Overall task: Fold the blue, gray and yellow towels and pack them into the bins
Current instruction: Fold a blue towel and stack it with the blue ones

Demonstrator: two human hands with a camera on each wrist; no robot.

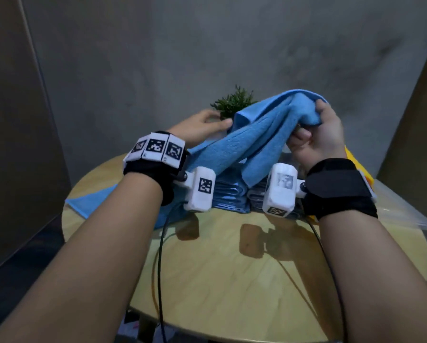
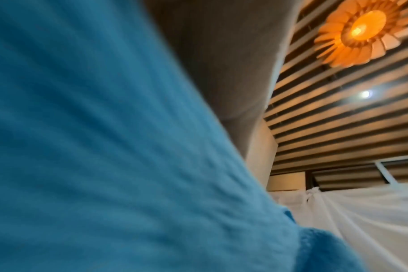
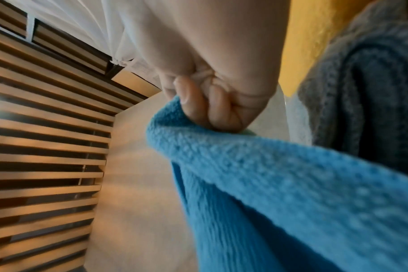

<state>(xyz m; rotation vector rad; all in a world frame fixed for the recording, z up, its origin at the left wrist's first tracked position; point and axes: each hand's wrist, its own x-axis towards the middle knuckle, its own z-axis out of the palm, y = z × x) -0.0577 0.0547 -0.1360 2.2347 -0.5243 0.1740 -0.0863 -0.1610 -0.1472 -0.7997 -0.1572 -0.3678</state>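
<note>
- blue towel [image 1: 254, 142] lifted off the round wooden table [image 1: 232, 280], bunched, sagging from 2 o'clock down to 8 o'clock; its lower left end lies on the tabletop at the 9 o'clock edge
- right hand [image 1: 319, 137] at 2 o'clock, raised, forearm coming up from the 5 o'clock corner; fist closed on the towel's top bunch
- right wrist view: fingers [image 3: 212, 108] curled tight together, blue cloth [image 3: 280, 174] clamped under them and hanging down
- left hand [image 1: 202, 127] at 11 o'clock, lower than the right, forearm coming up from 7 o'clock; palm down, fingers stretched forward along the towel's upper edge, thumb alongside; touching the cloth, cannot tell if it pinches it
- left wrist view: mostly filled by blurred blue cloth [image 2: 105, 147], fingers not seen
- under the lifted towel, folded blue stack [image 1: 229, 196] and folded gray stack [image 1: 257, 194] side by side at table centre, touching
- right wrist view: gray towel [image 3: 366, 82] with yellow towel [image 3: 307, 40] behind it, at 2 o'clock
- yellow cloth [image 1: 356, 167] peeks out behind the right wrist at 3 o'clock
- clear plastic bin [image 1: 400, 209] at the table's 3 o'clock edge, contents unclear
- small green plant [image 1: 234, 101] at 12 o'clock behind the towel
- black wrist straps with white marker blocks on both wrists, cables trailing toward 6 o'clock
</note>
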